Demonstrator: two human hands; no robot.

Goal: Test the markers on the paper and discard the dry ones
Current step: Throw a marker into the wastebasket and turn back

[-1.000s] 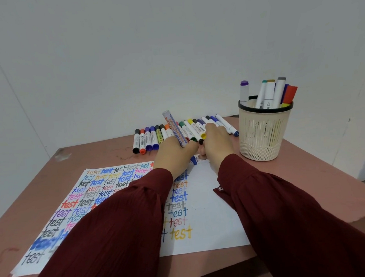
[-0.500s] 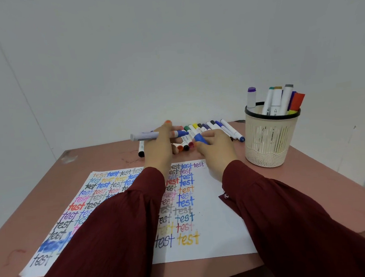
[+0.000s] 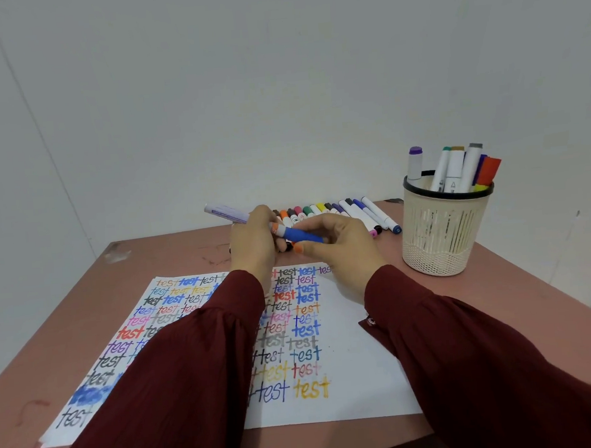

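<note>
At frame centre, just above the paper's (image 3: 361, 360) top edge, our left hand (image 3: 253, 241) curls its fingers round a marker (image 3: 226, 213), lilac barrel angled to the upper left. Our right hand (image 3: 338, 245) pinches the blue cap (image 3: 304, 236) at its end. Behind lies a row of markers (image 3: 356, 212); at right, a cup (image 3: 443, 233) holds more.

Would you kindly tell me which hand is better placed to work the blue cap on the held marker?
Right, probably. The right hand pinches the blue cap, while the left hand grips the marker by its pale barrel and can steady it.
</note>
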